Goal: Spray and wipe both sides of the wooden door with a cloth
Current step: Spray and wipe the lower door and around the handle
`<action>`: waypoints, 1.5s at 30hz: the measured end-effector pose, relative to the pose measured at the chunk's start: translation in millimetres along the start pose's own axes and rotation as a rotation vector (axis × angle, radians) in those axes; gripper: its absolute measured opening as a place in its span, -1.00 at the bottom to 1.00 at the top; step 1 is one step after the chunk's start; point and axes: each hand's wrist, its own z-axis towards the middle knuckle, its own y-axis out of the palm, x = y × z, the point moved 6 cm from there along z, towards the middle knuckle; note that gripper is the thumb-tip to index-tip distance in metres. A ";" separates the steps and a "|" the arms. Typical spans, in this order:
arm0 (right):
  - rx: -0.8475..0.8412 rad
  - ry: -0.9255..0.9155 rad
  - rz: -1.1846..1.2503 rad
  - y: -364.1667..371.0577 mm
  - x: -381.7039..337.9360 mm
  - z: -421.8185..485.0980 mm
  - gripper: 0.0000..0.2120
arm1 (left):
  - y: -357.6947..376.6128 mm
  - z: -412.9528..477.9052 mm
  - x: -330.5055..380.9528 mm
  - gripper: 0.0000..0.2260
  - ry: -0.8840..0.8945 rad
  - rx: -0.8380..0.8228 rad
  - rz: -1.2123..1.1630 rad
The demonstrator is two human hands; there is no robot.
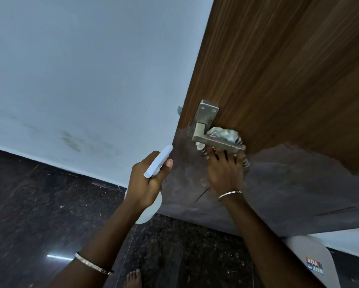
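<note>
Overhead in the head view, the wooden door (288, 69) fills the frame from 12 to 4 o'clock. Its free edge, the long axis, runs from 12 o'clock down to the centre, and its grain follows the same line. The lower part of the door is a worn grey patch (288, 190). A steel handle (216, 142) sits near that edge, just right of centre, its lever lying across the grain with the tip towards 3 o'clock.

The right grip (226, 169), a bare hand, lies flat just under the lever with its fingers spread and straight. They press a crumpled striped cloth (224, 134) against the door, the cloth bunched between lever and wood.

The left grip (147, 179), at the centre, is clenched round a white spray bottle (159, 161) whose nozzle points to 1 o'clock, near the door edge but apart from it.

A pale wall (81, 80) covers 9 to 12 o'clock, above a dark speckled floor (29, 204). A bare foot (134, 278) shows at 6 o'clock, and a white object with a sticker (311, 260) at 5 o'clock. Each wrist carries a bangle.
</note>
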 end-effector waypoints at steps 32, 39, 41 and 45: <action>0.081 0.537 0.349 -20.6 -156.2 69.5 -0.29 | -60.9 4.6 26.5 -0.79 0.146 0.189 -0.027; 0.098 0.314 0.182 11.5 -138.4 56.7 -0.30 | -64.1 5.0 27.4 -0.89 0.156 0.177 -0.042; 0.035 0.191 0.145 31.1 -131.5 34.3 -0.32 | -57.7 3.3 20.1 -0.87 0.138 0.163 -0.061; -0.098 0.017 0.122 57.9 -105.8 -1.6 -0.27 | -38.0 -1.9 7.5 -0.82 0.100 0.124 -0.075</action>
